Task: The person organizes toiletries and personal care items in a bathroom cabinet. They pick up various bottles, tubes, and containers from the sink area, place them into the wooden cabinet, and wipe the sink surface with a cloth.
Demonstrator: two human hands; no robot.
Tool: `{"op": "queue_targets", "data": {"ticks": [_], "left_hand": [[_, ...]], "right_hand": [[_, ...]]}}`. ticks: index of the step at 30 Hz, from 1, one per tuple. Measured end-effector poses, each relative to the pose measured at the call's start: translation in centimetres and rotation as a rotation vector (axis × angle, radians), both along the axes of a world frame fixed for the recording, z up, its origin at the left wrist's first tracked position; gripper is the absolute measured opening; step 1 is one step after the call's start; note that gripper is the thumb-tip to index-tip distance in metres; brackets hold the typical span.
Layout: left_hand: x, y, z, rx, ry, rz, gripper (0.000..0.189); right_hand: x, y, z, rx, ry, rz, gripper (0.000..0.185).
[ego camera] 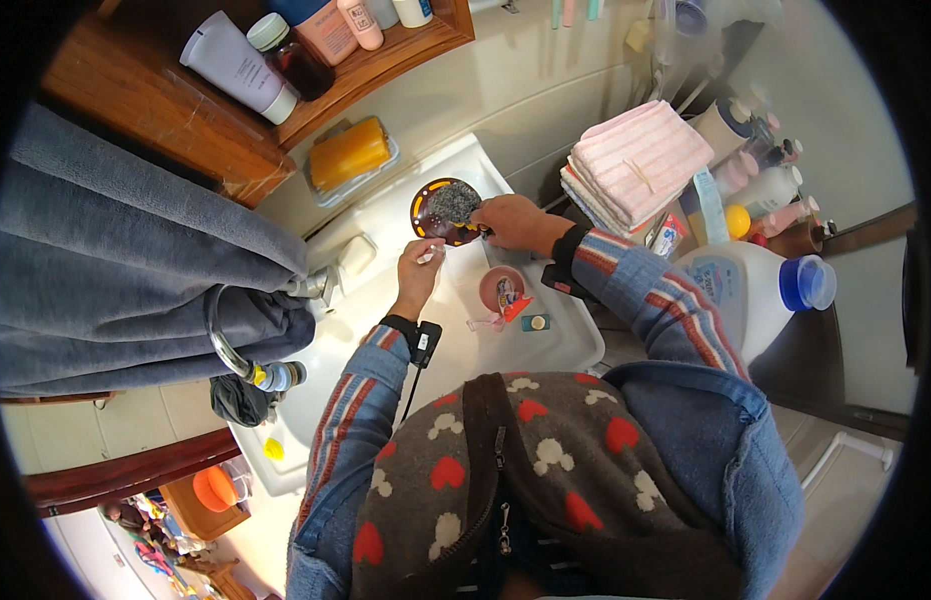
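My right hand (514, 223) is closed around the near end of a scrubber with a grey mesh head (455, 201). The head lies over a round dark-brown object (419, 214) with yellow marks around its rim, at the far end of the white basin (435, 330). Close to its near edge, my left hand (416, 279) pinches a small whitish object (431, 253), too small to identify. Whether the left fingers also touch the brown object cannot be made out. Part of the brown object is hidden under the mesh head.
A pink bowl (489, 279) holding a packet and a small green box (536, 322) sit on the right ledge. Folded pink towels (638, 161), a large white jug (717, 289), a curved faucet (223, 341), grey cloth (135, 262) and a wooden shelf (390, 64) surround the basin.
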State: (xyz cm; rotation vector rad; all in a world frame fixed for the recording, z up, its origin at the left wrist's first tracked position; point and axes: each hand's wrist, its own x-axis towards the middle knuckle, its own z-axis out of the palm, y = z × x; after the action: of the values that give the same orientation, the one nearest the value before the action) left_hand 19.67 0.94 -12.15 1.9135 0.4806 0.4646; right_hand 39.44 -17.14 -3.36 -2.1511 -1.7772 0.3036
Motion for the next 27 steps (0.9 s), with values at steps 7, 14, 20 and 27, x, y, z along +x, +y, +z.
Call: {"op": "queue_targets", "data": {"ticks": [7,14,20,27], "left_hand": [[-0.1,0.0,0.4,-0.002,0.07,-0.007,0.041],[-1.4,0.0,0.4,-0.055,0.068,0.001,0.048],[-5.0,0.9,3.9,0.196,0.045,0.112,0.052],[-5.8,-2.1,27.8,0.277,-0.038,-0.12,0.036]], "right_hand": [[-0.1,-0.1,0.3,0.04,0.018,-0.011,0.03],[-0.1,-0.4,0.5,-0.009,0.047,-0.02,0.037],[-0.2,-1.6,2.4,0.117,0.098,-0.089,0.038],[-0.5,-3.8,9.4,0.409,0.177,-0.185,0.036]]}}
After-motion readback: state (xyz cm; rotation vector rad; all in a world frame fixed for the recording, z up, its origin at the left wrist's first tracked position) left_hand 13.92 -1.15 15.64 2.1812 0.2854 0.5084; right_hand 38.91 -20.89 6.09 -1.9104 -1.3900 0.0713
